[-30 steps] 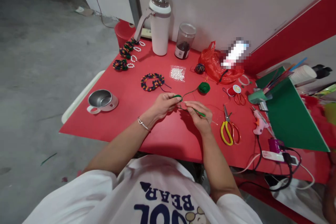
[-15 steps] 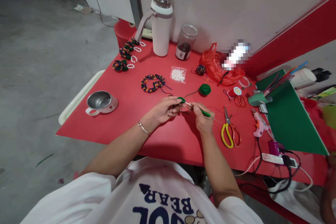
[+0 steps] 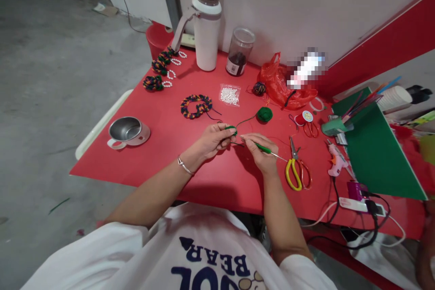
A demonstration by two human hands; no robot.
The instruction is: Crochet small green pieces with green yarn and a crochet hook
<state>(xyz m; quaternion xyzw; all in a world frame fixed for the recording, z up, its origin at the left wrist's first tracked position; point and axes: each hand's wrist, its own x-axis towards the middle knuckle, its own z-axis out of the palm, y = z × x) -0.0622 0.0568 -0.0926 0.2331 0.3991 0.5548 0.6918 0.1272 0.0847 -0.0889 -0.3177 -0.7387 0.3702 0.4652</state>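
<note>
Between the thumb and fingers of my left hand is a small piece of green crochet work, mostly covered by the fingers. A strand of yarn runs from it to the green yarn ball just behind. My right hand is closed around a crochet hook with a green handle; its thin metal shaft sticks out past the palm on the right. The hook's working end lies near the fingertips, a little apart from the green piece. A multicoloured crocheted loop rests on the table beyond my left hand.
On the red table a steel cup stands left. Behind are a white bottle, a jar and a bag of white beads. Yellow-handled scissors, a pink glue gun and a power strip lie right.
My right hand has drawn the hook back to the right, away from the green crochet work. My left hand keeps hold of that piece, and the view has shifted slightly.
</note>
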